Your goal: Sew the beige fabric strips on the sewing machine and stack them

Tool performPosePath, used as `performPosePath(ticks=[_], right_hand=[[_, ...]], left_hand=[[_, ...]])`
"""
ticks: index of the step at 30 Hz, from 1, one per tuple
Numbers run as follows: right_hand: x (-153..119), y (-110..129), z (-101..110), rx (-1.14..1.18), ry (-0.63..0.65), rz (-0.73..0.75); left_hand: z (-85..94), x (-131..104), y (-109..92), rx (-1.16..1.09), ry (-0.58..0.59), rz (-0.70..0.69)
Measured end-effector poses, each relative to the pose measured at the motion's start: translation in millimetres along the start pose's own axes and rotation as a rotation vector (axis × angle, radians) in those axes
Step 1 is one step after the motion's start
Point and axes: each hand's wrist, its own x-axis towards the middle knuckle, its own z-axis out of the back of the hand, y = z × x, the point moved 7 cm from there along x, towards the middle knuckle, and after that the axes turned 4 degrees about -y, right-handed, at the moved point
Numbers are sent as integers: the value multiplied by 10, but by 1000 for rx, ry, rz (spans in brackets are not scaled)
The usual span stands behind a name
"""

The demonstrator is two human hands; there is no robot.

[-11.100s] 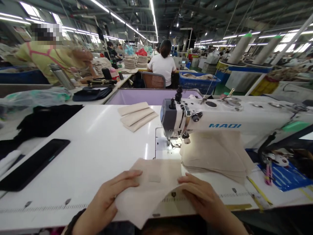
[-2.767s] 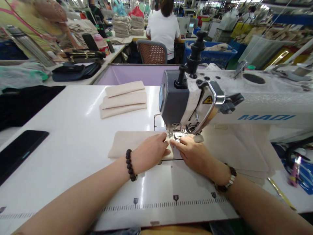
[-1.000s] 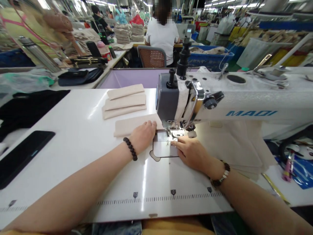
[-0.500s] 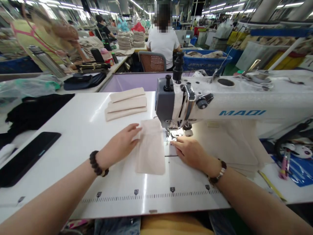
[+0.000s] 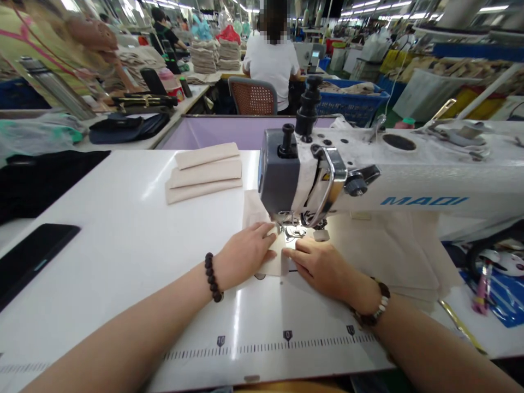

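A beige fabric panel (image 5: 272, 266) lies on the machine bed, its right edge close to the presser foot (image 5: 295, 232). My left hand (image 5: 245, 254) rests flat on it, fingers stretched out and covering much of its middle. Just right of the needle area, my right hand (image 5: 323, 265) lies low on the bed with its fingertips at the panel's right edge. Over both hands' fingertips stands the sewing machine head (image 5: 280, 174), its lamp lighting the needle plate. The panel's far end shows beside the head.
Several folded beige pieces (image 5: 207, 172) lie at the back left. More beige fabric (image 5: 393, 251) is under the machine arm. A dark phone (image 5: 36, 262) lies at left, yellow tweezers (image 5: 460, 325) at right. A person in a white top (image 5: 272, 68) sits ahead.
My left hand has slid the fabric panel right, up against the presser foot, and now lies over it. My right hand stays near the needle. The camera view has shifted slightly.
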Motion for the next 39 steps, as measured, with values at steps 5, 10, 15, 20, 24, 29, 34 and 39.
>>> performPosePath(ticks=[5, 10, 15, 20, 24, 29, 34, 39], right_hand=[[26, 1, -14, -27, -20, -19], [34, -16, -19, -30, -28, -43], [35, -29, -20, -31, -38, -73], [42, -22, -20, -46, -51, -79], [50, -19, -16, -56, -59, -82], [31, -34, -19, -61, -62, -64], [-18, 26, -53, -9, -11, 87], [21, -5, -33, -45, -38, -1]], left_hand=[[-13, 11, 29, 0, -47, -6], [-18, 26, 49, -2, -85, -32], [-31, 34, 65, -18, -110, -37], [-34, 48, 63, -28, -136, -45], [-48, 64, 74, -28, -128, -40], [-26, 53, 54, -34, -84, -46], [-17, -57, -137, -128, 43, -186], [-39, -26, -76, -143, 17, -141]])
